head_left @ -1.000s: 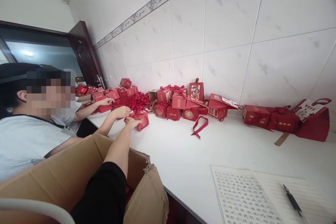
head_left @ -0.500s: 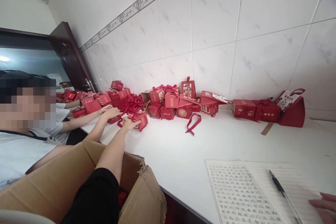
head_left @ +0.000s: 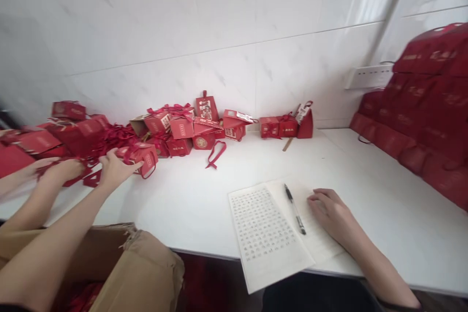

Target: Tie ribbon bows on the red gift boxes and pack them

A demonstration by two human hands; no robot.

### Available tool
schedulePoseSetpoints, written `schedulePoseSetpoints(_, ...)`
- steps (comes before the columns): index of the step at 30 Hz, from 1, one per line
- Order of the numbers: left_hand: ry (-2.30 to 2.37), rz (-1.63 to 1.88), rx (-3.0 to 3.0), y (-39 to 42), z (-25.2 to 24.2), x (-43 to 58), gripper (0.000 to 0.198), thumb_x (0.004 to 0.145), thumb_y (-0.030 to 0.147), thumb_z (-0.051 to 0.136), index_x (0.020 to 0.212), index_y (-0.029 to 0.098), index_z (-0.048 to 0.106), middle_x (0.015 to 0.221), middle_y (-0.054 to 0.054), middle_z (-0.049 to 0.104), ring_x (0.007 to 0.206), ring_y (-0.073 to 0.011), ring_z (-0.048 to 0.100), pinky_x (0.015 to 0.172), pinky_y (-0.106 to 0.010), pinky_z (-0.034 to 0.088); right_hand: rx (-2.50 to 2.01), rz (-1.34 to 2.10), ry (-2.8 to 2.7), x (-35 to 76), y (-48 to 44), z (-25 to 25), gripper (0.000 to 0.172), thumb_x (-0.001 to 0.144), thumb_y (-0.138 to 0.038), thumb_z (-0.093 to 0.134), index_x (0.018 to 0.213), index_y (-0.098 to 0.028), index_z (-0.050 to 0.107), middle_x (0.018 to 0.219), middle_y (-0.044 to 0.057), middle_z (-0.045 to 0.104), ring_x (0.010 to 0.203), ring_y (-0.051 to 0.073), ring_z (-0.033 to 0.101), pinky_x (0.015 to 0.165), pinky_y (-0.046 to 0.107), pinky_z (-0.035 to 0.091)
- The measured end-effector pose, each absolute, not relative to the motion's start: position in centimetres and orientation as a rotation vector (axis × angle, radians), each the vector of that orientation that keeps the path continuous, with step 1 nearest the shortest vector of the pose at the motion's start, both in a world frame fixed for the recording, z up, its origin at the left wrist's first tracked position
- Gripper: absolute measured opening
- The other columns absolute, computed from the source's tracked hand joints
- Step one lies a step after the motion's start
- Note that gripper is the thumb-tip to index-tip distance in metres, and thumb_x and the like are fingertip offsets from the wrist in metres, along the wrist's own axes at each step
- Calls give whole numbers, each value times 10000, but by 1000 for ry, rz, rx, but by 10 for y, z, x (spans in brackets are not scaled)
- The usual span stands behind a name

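Observation:
My left hand [head_left: 116,170] grips a small red gift box [head_left: 149,157] with a ribbon handle and gold print, at the left of the white table. Its thumb lies along the near side, and the fingers are partly hidden behind the box. My right hand [head_left: 331,212] rests on the right-hand page of an open notebook [head_left: 237,209], fingers loosely bent and holding nothing. Beside that hand a black-and-clear pen [head_left: 295,208] lies across the page. Handwriting covers the left page. A loose red ribbon loop [head_left: 215,155] lies on the table beyond.
A co-worker's hands [head_left: 66,171] handle red ribbon at far left, near piled red boxes [head_left: 78,134]. More gift boxes [head_left: 181,146] line the wall. Stacked red bags [head_left: 420,107] stand at right, by a power strip [head_left: 367,77]. An open carton [head_left: 142,263] sits below the table edge.
My view has swung right, bringing the red stack and my whole right hand into sight. My left hand stays on the gift box.

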State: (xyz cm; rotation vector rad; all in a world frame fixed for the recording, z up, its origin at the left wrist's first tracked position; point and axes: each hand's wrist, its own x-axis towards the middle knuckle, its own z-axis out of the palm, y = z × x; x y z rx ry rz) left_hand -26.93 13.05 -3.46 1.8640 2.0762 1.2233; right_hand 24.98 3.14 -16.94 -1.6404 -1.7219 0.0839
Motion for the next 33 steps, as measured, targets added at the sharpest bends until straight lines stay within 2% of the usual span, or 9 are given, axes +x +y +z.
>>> schedulePoseSetpoints(3,2284,1564,1773,131,-26,-234,842,479,413,746,1190,257,322,1341,-92,354,1286,-400,341,1048,-549,359,-1596,140,-1719,247,26,-163,295,883,-416,421,825,-196,609,1043,117,564,814,219,627,723,362,531)
schedulePoseSetpoints(6,1871,1532,1929,111,-16,-177,790,574,435,713,1218,283,281,1353,-97,354,1221,-337,452,1006,-513,432,-1440,169,-1781,243,18,-153,271,901,-400,430,942,-202,611,1054,117,568,929,234,599,797,383,511)
schedulePoseSetpoints(11,1267,1050,2048,43,-18,-79,837,611,450,705,1283,316,224,1387,-93,343,1239,-305,446,909,-437,518,-1267,197,-1790,239,10,-140,271,923,-369,400,857,-200,602,915,94,607,846,211,595,752,355,498)
schedulePoseSetpoints(16,1025,407,2122,17,-44,-52,1003,602,359,751,1385,330,126,1429,-97,329,1321,-276,360,1017,-421,430,-1307,238,-1721,239,9,-135,309,920,-405,396,777,-197,575,798,76,602,742,196,580,658,318,475)
schedulePoseSetpoints(19,957,133,2047,21,-57,-57,1034,644,267,720,1430,338,52,1420,-91,380,1275,-247,437,1012,-395,429,-1267,289,-1650,231,2,-129,326,921,-429,404,784,-197,586,808,74,612,775,200,583,682,318,467)
schedulePoseSetpoints(22,935,93,2048,25,-60,-60,1044,676,224,684,1449,336,-8,1428,-92,391,1227,-233,494,990,-374,445,-1162,399,-1574,214,-11,-119,314,929,-427,408,866,-191,606,872,68,620,844,195,586,756,316,457)
schedulePoseSetpoints(25,869,89,2171,27,-57,-57,904,735,276,643,1454,331,99,1460,-53,358,1282,-225,434,1053,-365,384,-1147,542,-1559,193,-22,-107,337,940,-436,383,961,-190,612,944,66,624,895,191,585,777,304,450)
schedulePoseSetpoints(28,929,209,2320,32,-58,-54,560,836,276,491,1375,285,342,1427,-28,404,1317,-197,382,1108,-362,313,-1220,647,-1575,180,-25,-99,342,932,-448,397,992,-192,615,954,58,632,848,180,589,734,286,449)
schedulePoseSetpoints(33,1253,575,2305,40,-59,-55,291,859,377,436,1079,220,545,1166,-57,553,1054,-202,577,903,-368,495,-1361,772,-1513,179,-24,-96,357,910,-487,408,887,-183,594,814,34,620,741,166,566,647,262,417)
